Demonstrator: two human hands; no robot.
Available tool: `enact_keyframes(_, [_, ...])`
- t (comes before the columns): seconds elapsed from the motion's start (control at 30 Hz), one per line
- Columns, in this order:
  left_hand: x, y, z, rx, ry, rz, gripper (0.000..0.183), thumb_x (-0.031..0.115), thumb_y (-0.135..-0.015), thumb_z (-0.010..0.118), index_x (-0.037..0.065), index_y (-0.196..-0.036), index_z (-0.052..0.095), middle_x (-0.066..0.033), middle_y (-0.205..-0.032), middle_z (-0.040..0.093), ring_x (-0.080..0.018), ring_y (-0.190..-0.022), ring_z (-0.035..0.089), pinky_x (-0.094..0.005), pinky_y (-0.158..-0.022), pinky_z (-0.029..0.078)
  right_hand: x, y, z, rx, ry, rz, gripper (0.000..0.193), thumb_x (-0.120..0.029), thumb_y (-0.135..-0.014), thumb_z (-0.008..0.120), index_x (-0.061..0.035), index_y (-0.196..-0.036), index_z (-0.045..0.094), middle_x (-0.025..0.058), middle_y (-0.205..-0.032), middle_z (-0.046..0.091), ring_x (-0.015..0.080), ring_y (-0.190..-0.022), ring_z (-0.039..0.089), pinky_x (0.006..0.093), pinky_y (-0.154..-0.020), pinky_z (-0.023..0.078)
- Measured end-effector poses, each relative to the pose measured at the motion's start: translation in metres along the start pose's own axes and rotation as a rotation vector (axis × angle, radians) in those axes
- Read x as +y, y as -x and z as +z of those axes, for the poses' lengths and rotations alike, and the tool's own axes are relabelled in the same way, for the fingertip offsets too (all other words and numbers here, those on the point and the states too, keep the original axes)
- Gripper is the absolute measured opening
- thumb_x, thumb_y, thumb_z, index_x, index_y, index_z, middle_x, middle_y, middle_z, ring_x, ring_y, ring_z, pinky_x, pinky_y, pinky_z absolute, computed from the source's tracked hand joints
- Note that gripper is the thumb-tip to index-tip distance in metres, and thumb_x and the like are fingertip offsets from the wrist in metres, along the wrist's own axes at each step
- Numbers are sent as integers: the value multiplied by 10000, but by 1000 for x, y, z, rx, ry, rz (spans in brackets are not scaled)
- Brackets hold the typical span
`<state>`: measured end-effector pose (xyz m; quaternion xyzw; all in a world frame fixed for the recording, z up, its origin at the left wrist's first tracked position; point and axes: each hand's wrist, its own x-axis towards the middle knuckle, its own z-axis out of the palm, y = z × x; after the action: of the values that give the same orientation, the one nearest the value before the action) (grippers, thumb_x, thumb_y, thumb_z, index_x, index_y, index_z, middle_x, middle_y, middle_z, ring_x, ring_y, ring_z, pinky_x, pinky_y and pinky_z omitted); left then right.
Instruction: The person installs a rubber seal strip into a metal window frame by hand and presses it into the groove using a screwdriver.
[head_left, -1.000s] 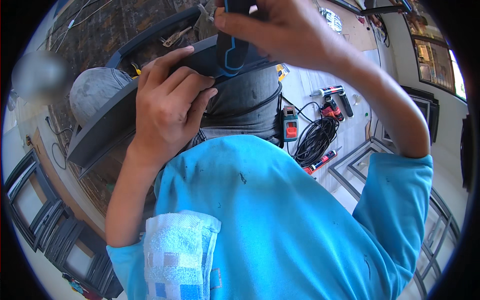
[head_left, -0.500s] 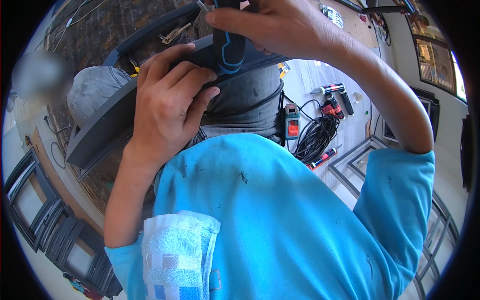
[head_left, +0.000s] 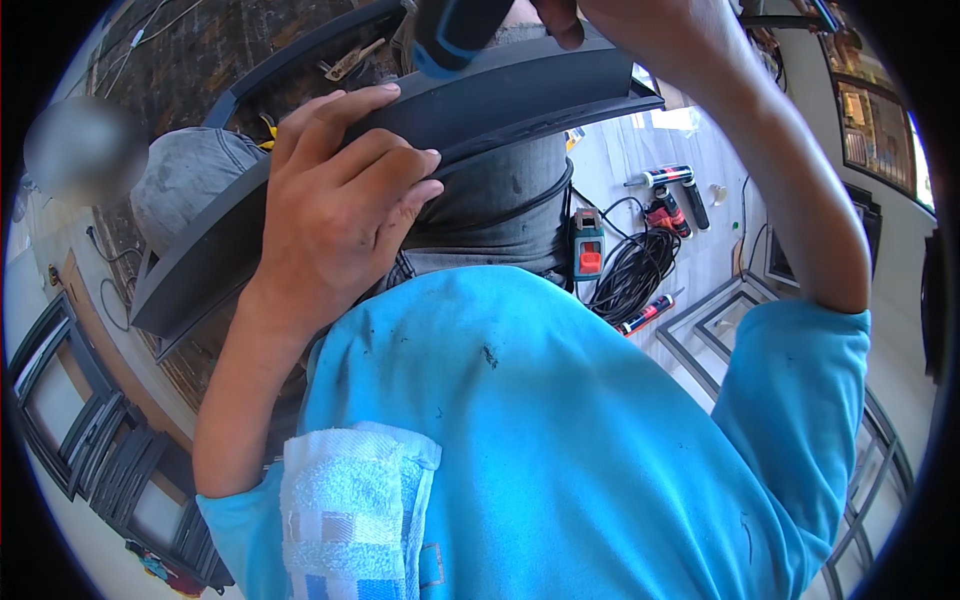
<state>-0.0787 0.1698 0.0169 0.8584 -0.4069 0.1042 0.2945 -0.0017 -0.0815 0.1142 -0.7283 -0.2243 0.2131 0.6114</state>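
Trim, long and dark grey, was held slantwise above the worn grey trousers in the upper half of the head view. It was clasped by the left hand — the index fingertip was set at the far edge, the thumb beside the near one. The right hand, well apart from the left, was partly cut off by the upper edge of the view; its fingers were bent near the far side of the trim, and whether they were closed on anything could not be told. Just over the trim, between the hands, a black-and-blue tool was seen, only its rounded end being shown. On the pale floor to the right, a teal, black and red device, a coil of black cable and cartridges were scattered. A checked towel was draped over the blue shirt.
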Motion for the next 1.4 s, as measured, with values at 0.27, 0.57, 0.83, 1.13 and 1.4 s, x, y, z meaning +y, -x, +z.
enact_keyframes(0.27, [-1, -8, 10, 34, 19, 54, 119, 128, -812, 789, 85, -912, 742, -44, -879, 687, -303, -1176, 638, -492, -1042, 426, -22, 8, -20, -115, -179, 111, 232, -133, -1004, 628, 32, -1155, 565, 110, -942, 678, 188, -817, 641, 304, -711, 525])
enact_keyframes(0.57, [-2, 0, 9, 57, -20, 22, 108, 124, -805, 792, 92, -888, 732, -38, -868, 677, -298, -1173, 638, -491, -1037, 422, 1, -6, 12, -83, 76, 81, 171, -100, -1001, 612, 22, -1110, 563, 61, -863, 645, 118, -743, 598, 278, -634, 491])
enact_keyframes(0.83, [4, -5, 6, 31, -7, -38, 149, 116, -792, 788, 94, -915, 707, -58, -905, 679, -283, -1161, 636, -505, -1047, 407, 61, -2, 24, -28, 220, -236, 388, -123, -999, 624, 17, -1333, 484, 94, -1074, 620, 158, -935, 571, 316, -816, 486])
enact_keyframes(1.13, [11, 1, 18, 107, -104, -40, 163, 99, -792, 777, 94, -946, 723, -52, -919, 685, -311, -1173, 635, -487, -1024, 437, 59, 3, 23, -18, 118, -158, 355, -109, -1018, 603, 18, -1324, 475, 91, -1019, 619, 149, -920, 578, 324, -793, 493])
enact_keyframes(1.4, [9, 4, 18, 87, -87, -9, 126, 113, -835, 760, 96, -956, 728, -41, -933, 697, -288, -1195, 633, -480, -1054, 433, 47, 18, 24, 29, 109, 104, 340, -144, -1029, 604, 22, -1300, 484, 88, -960, 642, 118, -839, 577, 292, -697, 489])
